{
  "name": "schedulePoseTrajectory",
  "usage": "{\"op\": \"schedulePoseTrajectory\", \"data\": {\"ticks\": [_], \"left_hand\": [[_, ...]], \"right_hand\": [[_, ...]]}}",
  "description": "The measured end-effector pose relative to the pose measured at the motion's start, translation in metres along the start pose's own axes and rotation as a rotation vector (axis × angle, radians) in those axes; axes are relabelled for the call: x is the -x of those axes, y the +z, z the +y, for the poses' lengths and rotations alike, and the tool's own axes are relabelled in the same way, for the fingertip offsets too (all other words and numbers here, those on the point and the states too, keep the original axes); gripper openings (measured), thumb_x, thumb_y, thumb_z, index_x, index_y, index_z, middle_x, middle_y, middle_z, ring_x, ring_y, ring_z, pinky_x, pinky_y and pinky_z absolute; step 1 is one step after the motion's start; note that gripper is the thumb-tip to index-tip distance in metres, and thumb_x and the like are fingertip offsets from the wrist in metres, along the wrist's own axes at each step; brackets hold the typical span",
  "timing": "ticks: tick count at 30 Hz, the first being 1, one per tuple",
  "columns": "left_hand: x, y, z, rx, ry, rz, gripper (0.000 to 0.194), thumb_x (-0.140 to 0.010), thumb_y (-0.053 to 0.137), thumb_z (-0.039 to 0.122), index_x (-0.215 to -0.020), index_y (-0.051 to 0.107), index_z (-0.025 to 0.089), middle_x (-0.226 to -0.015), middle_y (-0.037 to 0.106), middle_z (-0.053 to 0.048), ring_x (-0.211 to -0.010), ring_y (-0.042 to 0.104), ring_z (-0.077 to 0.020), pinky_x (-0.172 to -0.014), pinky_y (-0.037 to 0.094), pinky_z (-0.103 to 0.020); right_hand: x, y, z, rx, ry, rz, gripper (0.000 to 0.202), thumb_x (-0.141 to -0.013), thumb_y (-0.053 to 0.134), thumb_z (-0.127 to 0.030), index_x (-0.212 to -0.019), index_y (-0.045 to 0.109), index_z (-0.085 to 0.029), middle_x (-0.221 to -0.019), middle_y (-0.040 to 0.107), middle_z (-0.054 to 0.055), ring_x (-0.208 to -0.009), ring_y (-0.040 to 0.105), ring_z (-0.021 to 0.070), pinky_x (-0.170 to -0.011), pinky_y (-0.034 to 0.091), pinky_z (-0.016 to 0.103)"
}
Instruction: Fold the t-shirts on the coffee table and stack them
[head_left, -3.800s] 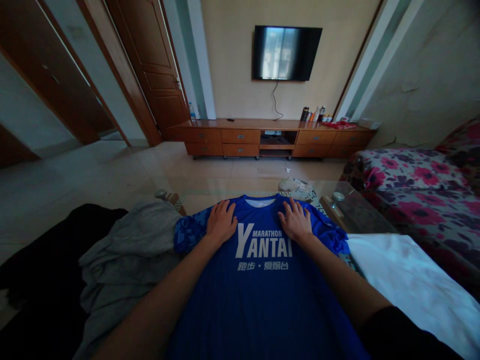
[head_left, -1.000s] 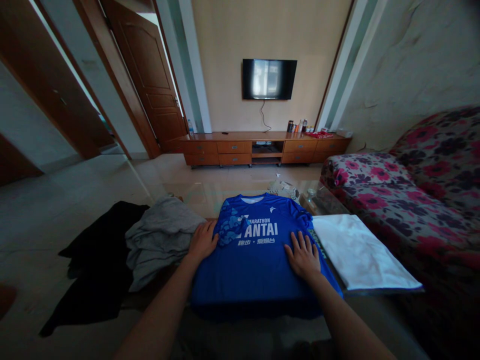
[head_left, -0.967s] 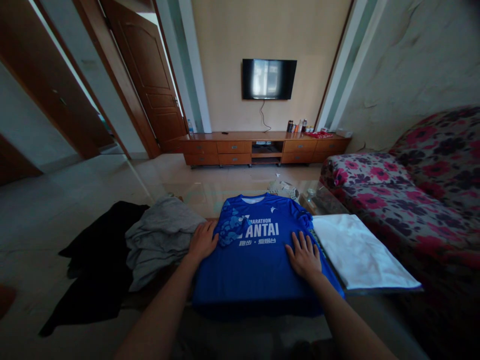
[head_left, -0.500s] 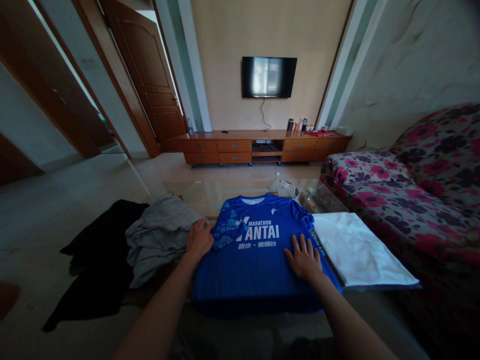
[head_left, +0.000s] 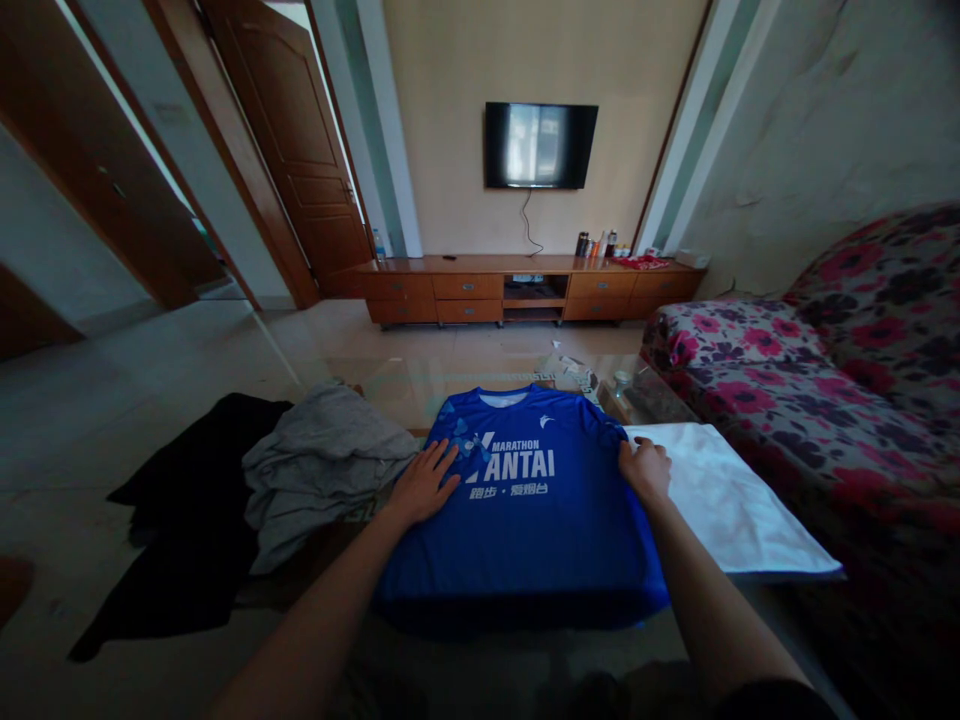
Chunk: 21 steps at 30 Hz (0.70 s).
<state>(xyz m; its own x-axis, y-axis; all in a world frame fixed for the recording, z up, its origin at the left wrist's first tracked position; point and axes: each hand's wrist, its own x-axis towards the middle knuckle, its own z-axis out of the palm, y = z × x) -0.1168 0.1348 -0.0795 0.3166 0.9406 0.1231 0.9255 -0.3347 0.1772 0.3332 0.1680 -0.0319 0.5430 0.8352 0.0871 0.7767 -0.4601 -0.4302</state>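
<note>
A blue T-shirt (head_left: 517,540) with white "MARATHON YANTAI" lettering lies front up, its collar away from me and its lower edge over the near side of the glass table. My left hand (head_left: 424,483) rests flat on the shirt's left side, fingers stretched out. At the right edge, by the sleeve, my right hand (head_left: 646,470) has its fingers curled and closed on the fabric; the fingertips are partly hidden. To the left is a crumpled grey garment (head_left: 322,460). A folded white garment (head_left: 735,500) lies flat just right of the shirt.
Black clothing (head_left: 195,540) lies left of the grey garment, hanging over the near side. The glass table (head_left: 390,385) extends beyond the shirt. A floral sofa (head_left: 757,390) stands on the right. Ahead are a low TV cabinet (head_left: 469,285) and a wall television (head_left: 540,145).
My left hand has let go of the left edge and flattened onto the shirt. My right hand has moved from lying flat on the front to gripping the right edge; the left sleeve looks tucked in.
</note>
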Motion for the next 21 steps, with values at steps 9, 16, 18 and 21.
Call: {"op": "schedulePoseTrajectory", "data": {"ticks": [9,16,18,21], "left_hand": [[-0.012,-0.012,0.014,0.007,0.006,0.107,0.054,-0.104,0.031,0.051,-0.145,0.052,0.024,-0.160,0.039,-0.007,-0.148,0.035,-0.0267,-0.122,0.026,-0.046],[-0.020,-0.001,0.017,0.071,0.103,0.033,0.058,-0.103,0.035,0.051,-0.155,0.038,0.027,-0.164,0.032,-0.006,-0.152,0.027,-0.0251,-0.125,0.021,-0.047],[-0.019,0.000,0.016,0.073,0.097,0.035,0.058,-0.103,0.035,0.052,-0.155,0.037,0.027,-0.165,0.031,-0.006,-0.152,0.026,-0.0253,-0.125,0.020,-0.047],[-0.019,0.000,0.016,0.069,0.093,0.035,0.059,-0.103,0.035,0.053,-0.155,0.037,0.027,-0.165,0.032,-0.006,-0.152,0.027,-0.0254,-0.124,0.021,-0.048]], "right_hand": [[-0.055,0.010,0.002,-0.151,-0.055,-0.098,0.033,-0.080,0.063,-0.039,-0.100,0.077,-0.016,-0.101,0.073,0.017,-0.104,0.067,0.0317,-0.092,0.049,0.040],[-0.086,0.006,0.000,-0.341,-0.018,0.006,0.046,-0.090,0.052,-0.048,-0.113,0.066,-0.012,-0.099,0.072,0.017,-0.092,0.068,0.0275,-0.085,0.051,0.038],[-0.087,0.003,-0.001,-0.418,-0.019,0.046,0.047,-0.090,0.052,-0.049,-0.116,0.063,-0.011,-0.096,0.071,0.016,-0.088,0.067,0.0257,-0.081,0.052,0.037],[-0.084,0.002,-0.003,-0.576,-0.060,0.100,0.048,-0.088,0.056,-0.050,-0.116,0.060,-0.011,-0.093,0.070,0.014,-0.081,0.066,0.0238,-0.075,0.053,0.035]]}}
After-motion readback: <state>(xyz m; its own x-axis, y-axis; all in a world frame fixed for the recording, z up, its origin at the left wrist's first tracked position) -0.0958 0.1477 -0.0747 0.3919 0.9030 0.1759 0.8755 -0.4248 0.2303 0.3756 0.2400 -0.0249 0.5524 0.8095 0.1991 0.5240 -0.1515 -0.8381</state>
